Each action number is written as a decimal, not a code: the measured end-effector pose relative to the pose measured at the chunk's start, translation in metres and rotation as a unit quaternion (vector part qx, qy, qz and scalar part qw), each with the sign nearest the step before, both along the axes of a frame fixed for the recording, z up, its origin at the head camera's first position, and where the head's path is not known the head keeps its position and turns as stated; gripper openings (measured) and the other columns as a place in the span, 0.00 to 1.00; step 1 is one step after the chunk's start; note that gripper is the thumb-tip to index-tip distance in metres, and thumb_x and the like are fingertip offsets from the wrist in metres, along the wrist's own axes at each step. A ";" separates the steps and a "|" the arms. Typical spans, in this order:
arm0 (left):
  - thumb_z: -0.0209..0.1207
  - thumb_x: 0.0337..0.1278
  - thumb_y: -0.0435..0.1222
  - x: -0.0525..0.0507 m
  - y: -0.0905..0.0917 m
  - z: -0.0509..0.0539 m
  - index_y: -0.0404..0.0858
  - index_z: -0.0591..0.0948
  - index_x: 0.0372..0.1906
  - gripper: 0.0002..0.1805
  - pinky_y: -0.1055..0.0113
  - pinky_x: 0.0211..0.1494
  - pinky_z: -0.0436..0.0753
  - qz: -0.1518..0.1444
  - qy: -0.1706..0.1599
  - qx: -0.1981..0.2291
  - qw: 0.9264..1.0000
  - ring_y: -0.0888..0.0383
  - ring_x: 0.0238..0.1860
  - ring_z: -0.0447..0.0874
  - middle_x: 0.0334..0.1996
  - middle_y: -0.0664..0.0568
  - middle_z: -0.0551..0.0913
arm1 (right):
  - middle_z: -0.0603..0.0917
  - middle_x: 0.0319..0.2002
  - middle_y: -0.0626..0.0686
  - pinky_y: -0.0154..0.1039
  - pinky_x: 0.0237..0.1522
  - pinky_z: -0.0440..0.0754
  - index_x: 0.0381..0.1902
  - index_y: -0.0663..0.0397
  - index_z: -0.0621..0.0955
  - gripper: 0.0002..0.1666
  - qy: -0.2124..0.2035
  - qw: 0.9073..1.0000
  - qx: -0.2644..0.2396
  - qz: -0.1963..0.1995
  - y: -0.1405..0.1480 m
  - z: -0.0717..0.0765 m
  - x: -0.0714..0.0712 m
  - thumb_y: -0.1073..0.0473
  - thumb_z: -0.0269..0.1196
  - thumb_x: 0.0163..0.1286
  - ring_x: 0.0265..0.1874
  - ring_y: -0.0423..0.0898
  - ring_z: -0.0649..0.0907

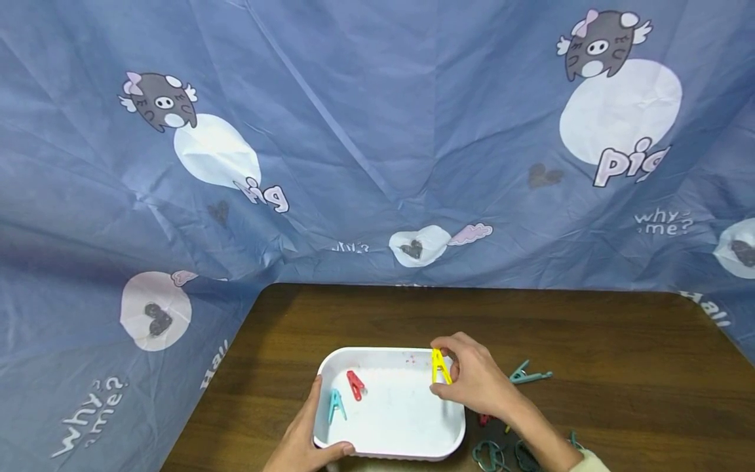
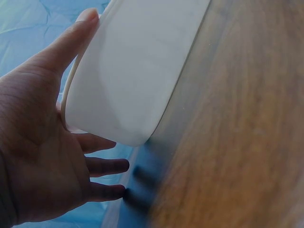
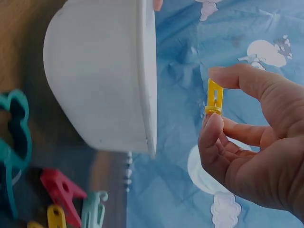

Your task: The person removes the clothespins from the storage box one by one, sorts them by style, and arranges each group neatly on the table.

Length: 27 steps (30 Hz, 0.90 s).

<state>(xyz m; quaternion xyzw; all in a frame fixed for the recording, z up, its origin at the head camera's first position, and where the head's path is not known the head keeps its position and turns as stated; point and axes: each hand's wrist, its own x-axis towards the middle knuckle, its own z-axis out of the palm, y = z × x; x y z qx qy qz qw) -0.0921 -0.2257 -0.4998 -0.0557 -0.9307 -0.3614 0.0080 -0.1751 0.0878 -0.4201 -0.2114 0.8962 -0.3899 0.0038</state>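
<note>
A white plastic basin (image 1: 401, 419) stands on the table with a red clothespin (image 1: 356, 385) and a light-blue clothespin (image 1: 336, 405) lying at its left end. My left hand (image 1: 307, 436) holds that end, thumb at the near rim and fingers along the left side. In the left wrist view, the left hand (image 2: 42, 137) has its thumb against the basin wall (image 2: 128, 71). Above the basin's right end, my right hand (image 1: 474, 377) pinches a yellow clothespin (image 1: 438, 367) between thumb and fingers. The right wrist view shows this yellow clothespin (image 3: 215, 97) clear of the rim.
Right of the basin, a teal clothespin (image 1: 529, 375) lies on the brown wooden table (image 1: 619, 367). More clips, among them a red clothespin (image 3: 61, 194) and a teal cloud-shaped clip (image 1: 488, 454), lie near the right forearm. A blue patterned curtain (image 1: 377, 164) hangs behind the table.
</note>
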 end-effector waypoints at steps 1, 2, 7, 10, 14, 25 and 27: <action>0.78 0.39 0.54 0.000 0.000 0.000 0.34 0.48 0.80 0.69 0.42 0.70 0.73 0.000 -0.002 0.001 1.000 0.36 0.73 0.66 0.77 0.34 0.59 | 0.79 0.42 0.52 0.28 0.25 0.73 0.55 0.60 0.81 0.35 -0.004 1.000 0.001 -0.004 0.003 0.001 0.000 0.62 0.79 0.46 0.22 0.35 0.74; 0.78 0.39 0.53 0.000 0.000 0.000 0.33 0.48 0.80 0.69 0.43 0.70 0.73 0.001 -0.005 0.001 1.000 0.36 0.73 0.66 0.77 0.34 0.59 | 0.79 0.42 0.52 0.28 0.25 0.73 0.55 0.59 0.81 0.35 -0.006 1.000 0.002 -0.008 0.007 0.002 0.001 0.62 0.79 0.47 0.22 0.35 0.73; 0.78 0.39 0.54 0.000 0.002 0.002 0.34 0.48 0.80 0.69 0.42 0.70 0.73 0.005 -0.018 0.003 1.000 0.36 0.73 0.66 0.77 0.34 0.59 | 0.80 0.44 0.53 0.29 0.23 0.73 0.56 0.59 0.80 0.36 -0.008 1.000 0.005 -0.028 0.026 0.003 0.003 0.61 0.79 0.47 0.22 0.34 0.74; 0.78 0.39 0.54 -0.001 0.002 0.003 0.34 0.47 0.80 0.69 0.41 0.70 0.73 0.005 -0.021 0.004 1.000 0.35 0.73 0.65 0.77 0.34 0.59 | 0.80 0.44 0.53 0.29 0.23 0.73 0.56 0.59 0.80 0.36 -0.004 0.999 0.007 -0.040 0.038 0.002 0.003 0.61 0.79 0.46 0.22 0.34 0.74; 0.78 0.39 0.53 -0.001 0.001 0.002 0.34 0.47 0.80 0.69 0.41 0.70 0.72 0.005 -0.020 0.004 1.000 0.36 0.74 0.64 0.78 0.34 0.58 | 0.80 0.43 0.53 0.29 0.23 0.74 0.55 0.59 0.80 0.35 0.008 0.998 0.015 -0.057 0.053 -0.001 0.003 0.61 0.78 0.46 0.22 0.32 0.74; 0.78 0.39 0.53 -0.001 0.002 0.001 0.34 0.47 0.80 0.69 0.42 0.69 0.73 0.006 -0.015 -0.002 1.000 0.36 0.73 0.66 0.77 0.34 0.59 | 0.81 0.42 0.53 0.29 0.24 0.72 0.55 0.62 0.81 0.36 0.030 0.996 0.028 -0.085 0.083 -0.006 0.004 0.60 0.78 0.45 0.23 0.32 0.74; 0.78 0.39 0.53 -0.001 0.002 0.001 0.35 0.47 0.80 0.69 0.41 0.70 0.73 0.008 -0.021 0.000 1.000 0.36 0.73 0.65 0.77 0.34 0.59 | 0.81 0.42 0.53 0.29 0.24 0.72 0.55 0.62 0.80 0.37 0.033 0.995 0.029 -0.089 0.088 -0.007 0.005 0.60 0.79 0.45 0.23 0.32 0.74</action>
